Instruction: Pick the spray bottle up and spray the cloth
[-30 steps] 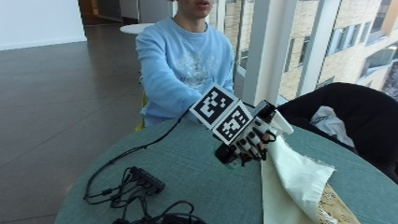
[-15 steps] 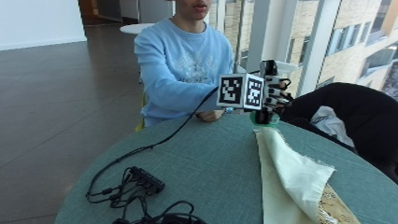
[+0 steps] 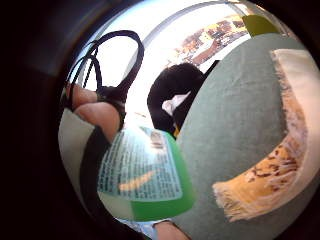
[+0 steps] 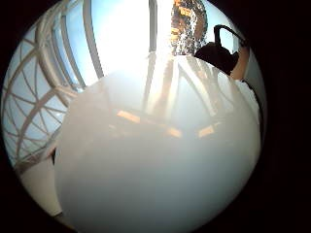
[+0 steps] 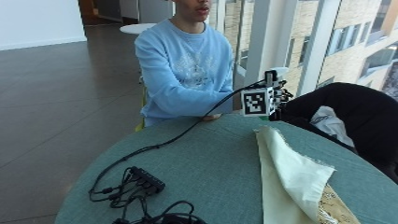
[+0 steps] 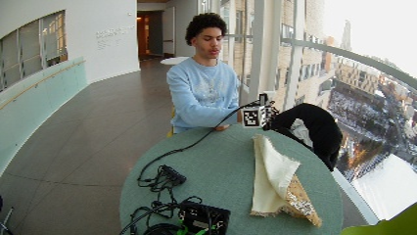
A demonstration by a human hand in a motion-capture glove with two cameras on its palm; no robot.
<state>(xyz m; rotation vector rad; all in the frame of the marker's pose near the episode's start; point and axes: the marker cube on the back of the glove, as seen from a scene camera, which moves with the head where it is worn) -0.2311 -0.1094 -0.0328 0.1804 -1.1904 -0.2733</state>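
- Outside view: gloved right hand point(image 5: 279, 95) is raised at the far edge of the round green table point(image 5: 205, 172), above the top end of the cloth; the bottle itself is mostly hidden behind the hand there.
- Translucent white plastic spray bottle with a green-and-white printed label point(image 3: 142, 175) sits right against the palm in the little-finger-side view, with bare fingertips point(image 3: 97, 112) wrapped onto it just above the label, so the fingers are curled round the bottle and holding it.
- Thumb-side view is almost filled by the pale bottle body point(image 4: 160, 165), which fits a bottle seated in the palm.
- Nozzle and trigger not visible; can't tell where it's aimed or whether a finger is on the trigger.
- Cream fringed cloth with a yellow patterned underside point(image 5: 292, 172) lies folded along the table, running from just below the hand towards the near edge. My read: bottle is lifted off the table for aiming down at the cloth; pick-up done, spray not yet.
- Other hand point(image 5: 211, 116) rests on the table edge near the person's body, clear of the spray path.
- Black cable bundle point(image 5: 140, 184) lies on the table's other side, well apart from the cloth.
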